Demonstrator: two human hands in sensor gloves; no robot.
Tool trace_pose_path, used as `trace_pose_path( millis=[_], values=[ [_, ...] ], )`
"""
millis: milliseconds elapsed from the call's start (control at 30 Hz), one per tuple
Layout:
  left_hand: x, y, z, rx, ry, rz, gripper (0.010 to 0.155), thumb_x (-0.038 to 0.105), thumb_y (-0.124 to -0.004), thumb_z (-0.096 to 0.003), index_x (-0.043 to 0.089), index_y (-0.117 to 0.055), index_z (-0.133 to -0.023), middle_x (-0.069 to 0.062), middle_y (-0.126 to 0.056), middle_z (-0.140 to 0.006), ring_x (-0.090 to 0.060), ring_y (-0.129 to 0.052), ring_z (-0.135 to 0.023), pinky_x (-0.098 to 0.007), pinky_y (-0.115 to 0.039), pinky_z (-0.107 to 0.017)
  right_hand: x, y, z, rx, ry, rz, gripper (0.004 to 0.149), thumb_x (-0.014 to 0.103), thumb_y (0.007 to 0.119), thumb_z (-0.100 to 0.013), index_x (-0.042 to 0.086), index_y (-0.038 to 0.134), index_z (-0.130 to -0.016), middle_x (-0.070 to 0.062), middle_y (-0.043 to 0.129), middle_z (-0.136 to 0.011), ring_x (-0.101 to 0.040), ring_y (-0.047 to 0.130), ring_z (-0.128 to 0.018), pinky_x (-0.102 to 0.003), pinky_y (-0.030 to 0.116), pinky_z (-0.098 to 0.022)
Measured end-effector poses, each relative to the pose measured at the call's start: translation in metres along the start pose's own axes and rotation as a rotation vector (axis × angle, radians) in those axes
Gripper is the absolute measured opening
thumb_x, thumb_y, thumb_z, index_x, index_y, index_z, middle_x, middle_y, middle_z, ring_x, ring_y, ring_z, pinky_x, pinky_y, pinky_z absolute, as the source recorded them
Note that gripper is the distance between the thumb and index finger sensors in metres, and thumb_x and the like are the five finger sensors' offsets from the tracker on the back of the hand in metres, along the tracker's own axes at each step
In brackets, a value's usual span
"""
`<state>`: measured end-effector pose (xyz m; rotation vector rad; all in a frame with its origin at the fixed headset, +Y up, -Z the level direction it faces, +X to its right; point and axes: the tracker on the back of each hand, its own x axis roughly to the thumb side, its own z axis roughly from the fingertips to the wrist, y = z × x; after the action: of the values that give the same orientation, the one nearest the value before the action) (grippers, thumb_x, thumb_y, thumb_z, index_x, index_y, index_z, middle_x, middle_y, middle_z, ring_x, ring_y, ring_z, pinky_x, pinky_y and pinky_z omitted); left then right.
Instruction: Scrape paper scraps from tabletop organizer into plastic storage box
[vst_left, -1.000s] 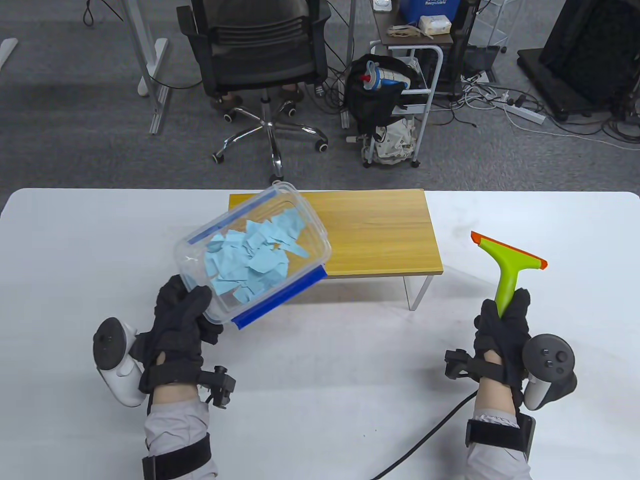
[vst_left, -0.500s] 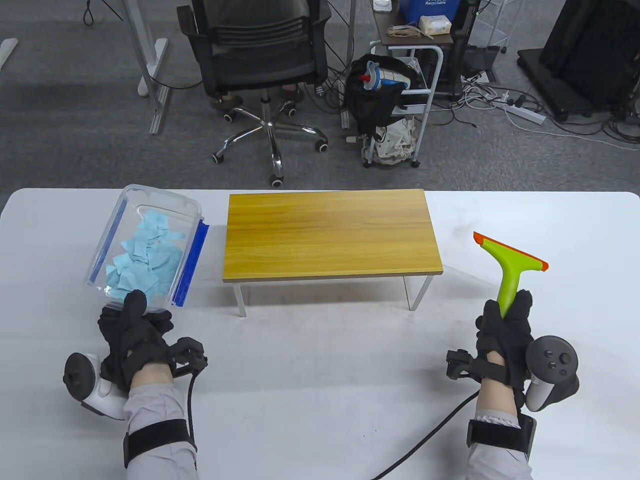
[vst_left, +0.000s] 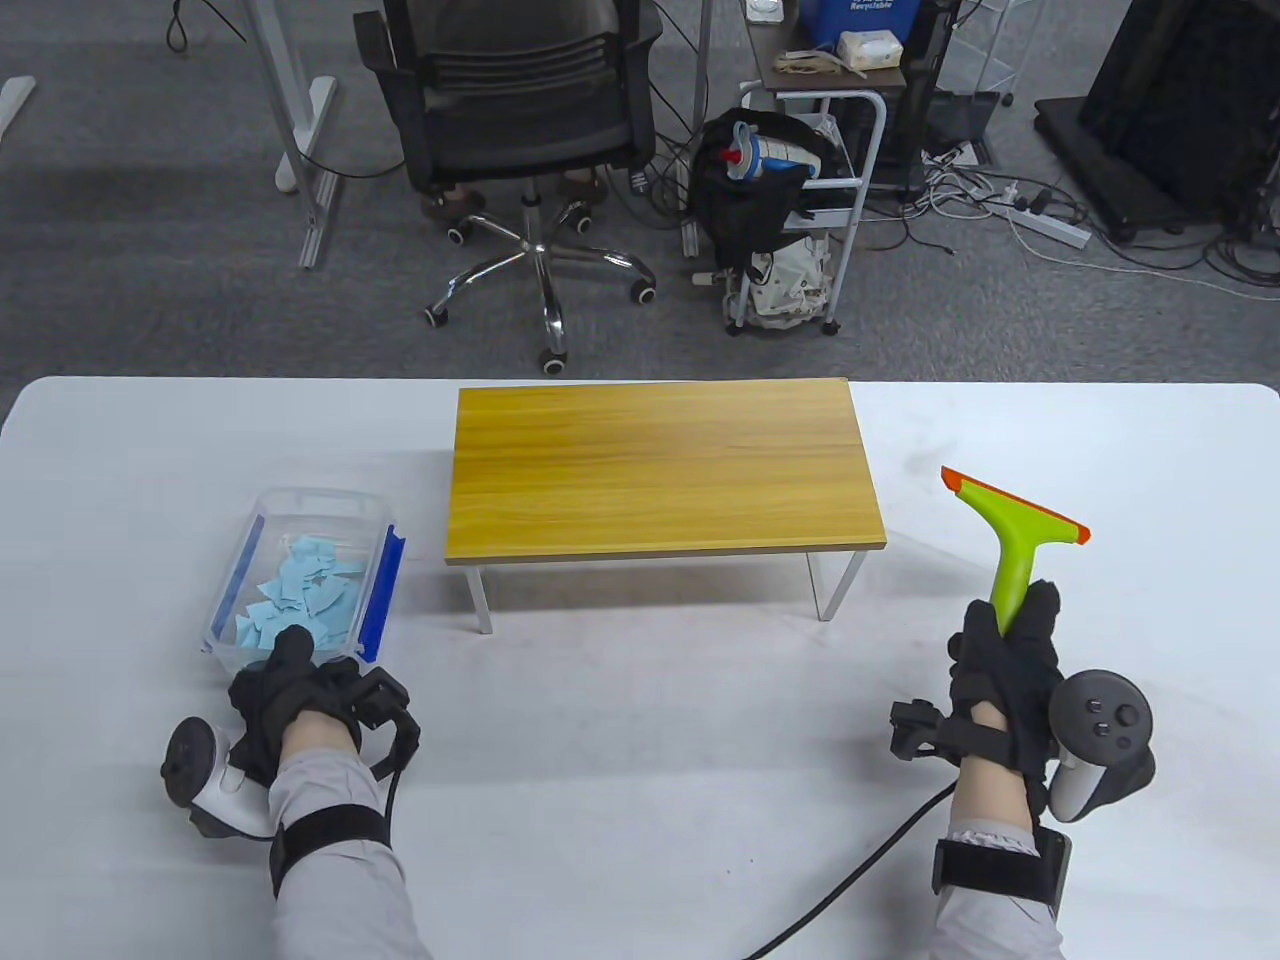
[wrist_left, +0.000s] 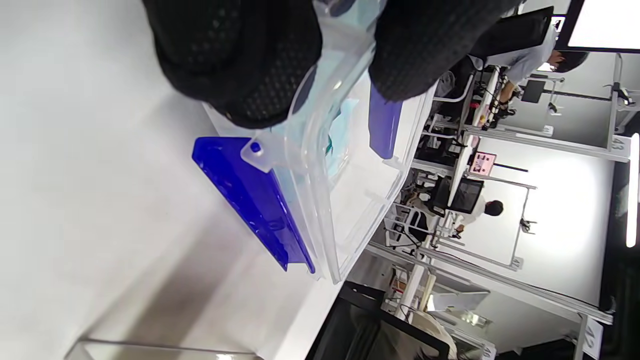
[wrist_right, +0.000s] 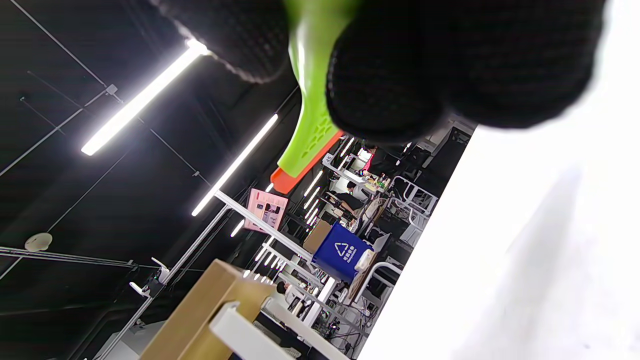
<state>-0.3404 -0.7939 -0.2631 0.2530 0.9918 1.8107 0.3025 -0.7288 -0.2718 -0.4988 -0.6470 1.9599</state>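
Note:
A clear plastic storage box (vst_left: 372, 520) with blue clips stands on the white table (vst_left: 640, 700) at the left. Blue paper scraps (vst_left: 305, 595) lie inside it. My left hand (vst_left: 295, 690) grips the box's near rim; the left wrist view shows its fingers (wrist_left: 250, 65) pinching that clear wall (wrist_left: 320, 165). The wooden tabletop organizer (vst_left: 660, 465) stands in the middle with a bare top. My right hand (vst_left: 1005, 655) grips the green handle of an orange-edged scraper (vst_left: 1020, 520), held upright to the right of the organizer. The scraper also shows in the right wrist view (wrist_right: 310, 135).
An office chair (vst_left: 520, 120) and a small cart (vst_left: 810, 200) stand on the floor beyond the table's far edge. A black cable (vst_left: 850, 880) runs from my right wrist across the near table.
My left hand has carried the box from the organizer's front left edge out to the left and set it down level on the table. The right hand has barely moved.

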Motion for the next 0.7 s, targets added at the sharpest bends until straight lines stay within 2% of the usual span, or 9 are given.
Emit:
trace_pose_path(
  millis=[167,267,333,367,433,467,533,567,700],
  values=[
    [-0.006,0.005,-0.001,0.009,0.055,0.007,0.072,0.040,-0.074,-0.0653,0.011,-0.018,-0.100,-0.022,-0.049,-0.092,-0.030,-0.089,-0.063,-0.034,-0.086,-0.046,0.000,0.003,0.001,0.011,0.000,0.007,0.067,0.030,0.080,-0.050,-0.005,0.049,-0.099,-0.032,0.077,-0.076,-0.030,0.100,-0.038,-0.041,0.090,-0.022],
    [-0.004,0.007,0.000,-0.014,0.070,-0.033,0.077,0.041,-0.070,-0.0659,0.007,-0.012,-0.103,-0.029,-0.040,-0.098,-0.038,-0.082,-0.074,-0.044,-0.080,-0.055,0.000,0.004,0.001,0.014,0.002,0.011,0.067,0.030,0.080,-0.051,-0.005,0.049,-0.099,-0.032,0.077,-0.076,-0.030,0.100,-0.038,-0.041,0.090,-0.022],
    [-0.003,0.006,0.003,-0.069,0.094,-0.052,0.085,0.045,-0.068,-0.0667,0.005,-0.002,-0.104,-0.032,-0.028,-0.104,-0.047,-0.069,-0.087,-0.053,-0.071,-0.063,-0.001,0.004,0.001,0.019,0.006,0.010,0.067,0.030,0.080,-0.050,-0.005,0.049,-0.099,-0.032,0.077,-0.076,-0.030,0.100,-0.038,-0.041,0.090,-0.022],
    [-0.002,0.005,0.006,-0.118,0.102,-0.057,0.088,0.048,-0.064,-0.0679,0.005,0.005,-0.102,-0.032,-0.018,-0.105,-0.051,-0.055,-0.096,-0.059,-0.063,-0.067,-0.001,0.005,0.001,0.021,0.008,0.008,0.067,0.030,0.080,-0.050,-0.004,0.049,-0.099,-0.032,0.077,-0.076,-0.030,0.100,-0.038,-0.041,0.090,-0.022],
    [0.001,0.002,0.013,-0.159,0.083,-0.058,0.090,0.052,-0.058,-0.0694,0.011,0.015,-0.099,-0.032,0.008,-0.103,-0.060,-0.022,-0.100,-0.068,-0.043,-0.072,0.000,0.005,0.002,0.025,0.010,0.008,0.067,0.030,0.080,-0.050,-0.005,0.049,-0.099,-0.032,0.077,-0.076,-0.030,0.100,-0.038,-0.041,0.090,-0.022],
    [0.005,-0.001,0.018,-0.156,0.046,-0.077,0.090,0.054,-0.057,-0.0696,0.014,0.019,-0.097,-0.030,0.016,-0.101,-0.061,-0.011,-0.099,-0.071,-0.035,-0.072,0.000,0.006,0.002,0.028,0.009,0.010,0.067,0.030,0.080,-0.051,-0.005,0.049,-0.099,-0.032,0.077,-0.076,-0.030,0.100,-0.038,-0.041,0.090,-0.022],
    [0.014,-0.010,0.029,-0.178,-0.080,-0.167,0.090,0.054,-0.056,-0.0696,0.015,0.020,-0.096,-0.029,0.022,-0.098,-0.062,-0.001,-0.097,-0.073,-0.029,-0.071,0.000,0.008,0.003,0.037,0.007,0.014,0.067,0.030,0.080,-0.051,-0.004,0.049,-0.099,-0.032,0.077,-0.076,-0.030,0.100,-0.038,-0.041,0.090,-0.022],
    [0.019,-0.015,0.035,-0.200,-0.133,-0.202,0.089,0.054,-0.055,-0.0697,0.015,0.020,-0.096,-0.029,0.023,-0.098,-0.061,0.000,-0.097,-0.074,-0.028,-0.070,0.001,0.009,0.004,0.041,0.006,0.015,0.067,0.030,0.080,-0.051,-0.004,0.049,-0.099,-0.032,0.077,-0.076,-0.031,0.100,-0.038,-0.041,0.090,-0.022],
    [0.038,-0.051,0.076,-0.330,-0.476,-0.461,0.089,0.057,-0.055,-0.0694,0.016,0.019,-0.098,-0.028,0.020,-0.100,-0.061,0.002,-0.096,-0.075,-0.025,-0.069,0.001,0.014,0.005,0.058,-0.001,0.033,0.067,0.030,0.080,-0.051,-0.004,0.050,-0.099,-0.032,0.077,-0.076,-0.031,0.100,-0.038,-0.041,0.090,-0.022]
  ],
)
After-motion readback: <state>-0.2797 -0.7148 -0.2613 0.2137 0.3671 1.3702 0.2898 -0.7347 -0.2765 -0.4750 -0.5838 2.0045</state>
